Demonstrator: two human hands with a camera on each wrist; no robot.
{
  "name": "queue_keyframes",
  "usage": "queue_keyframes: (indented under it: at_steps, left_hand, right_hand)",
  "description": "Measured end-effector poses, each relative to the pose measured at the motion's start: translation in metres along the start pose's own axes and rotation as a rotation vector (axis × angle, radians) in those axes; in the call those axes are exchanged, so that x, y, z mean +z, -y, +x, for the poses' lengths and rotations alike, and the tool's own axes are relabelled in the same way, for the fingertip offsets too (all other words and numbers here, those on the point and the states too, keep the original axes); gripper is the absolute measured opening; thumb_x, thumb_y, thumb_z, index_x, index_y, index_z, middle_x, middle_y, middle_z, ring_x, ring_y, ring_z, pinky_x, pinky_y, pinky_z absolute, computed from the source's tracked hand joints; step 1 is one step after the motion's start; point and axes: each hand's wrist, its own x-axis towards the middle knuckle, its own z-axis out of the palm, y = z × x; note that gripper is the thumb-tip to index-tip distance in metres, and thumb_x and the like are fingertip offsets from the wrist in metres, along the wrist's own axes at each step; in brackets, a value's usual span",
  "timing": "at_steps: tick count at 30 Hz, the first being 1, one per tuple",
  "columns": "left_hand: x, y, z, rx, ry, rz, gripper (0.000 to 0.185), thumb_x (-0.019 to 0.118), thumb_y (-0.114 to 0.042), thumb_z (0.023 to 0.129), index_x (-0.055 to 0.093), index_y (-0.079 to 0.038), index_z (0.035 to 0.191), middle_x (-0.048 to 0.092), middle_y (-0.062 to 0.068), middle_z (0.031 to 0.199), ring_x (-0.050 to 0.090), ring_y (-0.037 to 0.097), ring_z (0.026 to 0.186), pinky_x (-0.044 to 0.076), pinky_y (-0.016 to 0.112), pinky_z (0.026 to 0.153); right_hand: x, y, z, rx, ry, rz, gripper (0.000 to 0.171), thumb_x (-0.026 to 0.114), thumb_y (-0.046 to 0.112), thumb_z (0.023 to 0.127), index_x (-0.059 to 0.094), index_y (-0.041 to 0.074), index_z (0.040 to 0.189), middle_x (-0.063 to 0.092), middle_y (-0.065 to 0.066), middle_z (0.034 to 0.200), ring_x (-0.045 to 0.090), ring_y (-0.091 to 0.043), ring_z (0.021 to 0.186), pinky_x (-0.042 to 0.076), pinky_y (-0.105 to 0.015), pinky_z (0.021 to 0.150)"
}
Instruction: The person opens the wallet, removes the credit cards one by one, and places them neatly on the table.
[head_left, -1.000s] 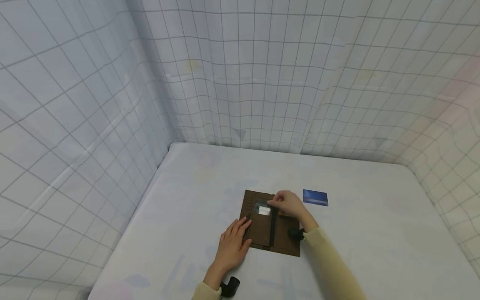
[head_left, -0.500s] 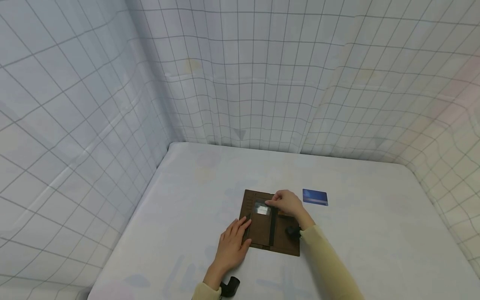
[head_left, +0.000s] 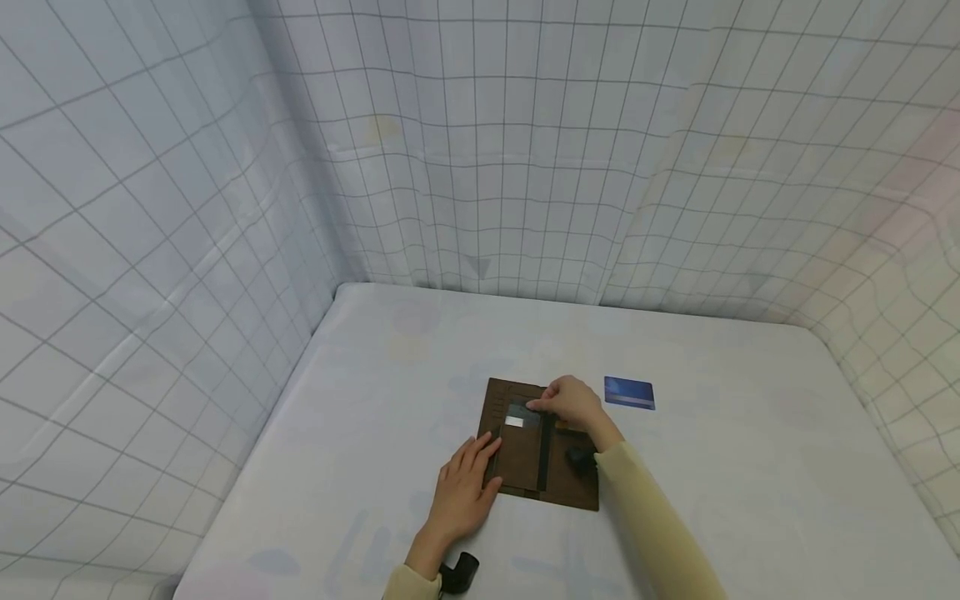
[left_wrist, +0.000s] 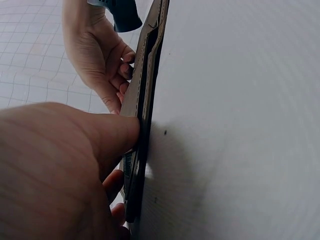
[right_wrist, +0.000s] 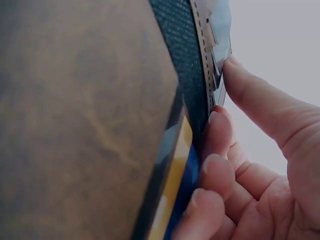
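Wallet (head_left: 525, 450) under both hands

I saw the open wallet (head_left: 542, 446) lying flat near the middle of the table (head_left: 360, 467). The left hand (head_left: 463, 490) rested on its near-left edge, the right hand (head_left: 572, 403) on its far part (fingertips at a card (head_left: 519, 419) in a slot). 1 loose card (head_left: 629, 393) lay just right of the wallet, apart.
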Motion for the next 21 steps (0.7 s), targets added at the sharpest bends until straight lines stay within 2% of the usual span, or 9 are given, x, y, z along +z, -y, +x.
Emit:
queue_keyframes:
  at_steps: [10,21]
  left_hand:
    - [-0.001,0.001,0.001,-0.046,0.062,0.006,0.05,0.056,-0.018,0.094,0.043,-0.008,0.141,0.035,0.012,0.147,0.025,0.035,0.136,0.028,0.058,0.098]
    - [-0.002,0.0,0.002,-0.056,0.071,0.008,0.05,0.057,-0.018,0.095,0.043,-0.008,0.142,0.034,0.012,0.148,0.024,0.035,0.136,0.027,0.058,0.099]
  right_hand:
    - [0.0,-0.003,0.006,0.032,0.041,0.015,0.032,0.074,0.042,0.08,0.065,0.014,0.066,0.048,0.003,0.052,0.041,-0.01,0.044,0.033,-0.025,0.041]
    - [0.001,-0.006,0.012,0.08,0.045,0.077,0.034,0.075,0.042,0.079,0.067,0.013,0.063,0.051,0.003,0.055,0.045,-0.012,0.047,0.038,-0.027,0.045]
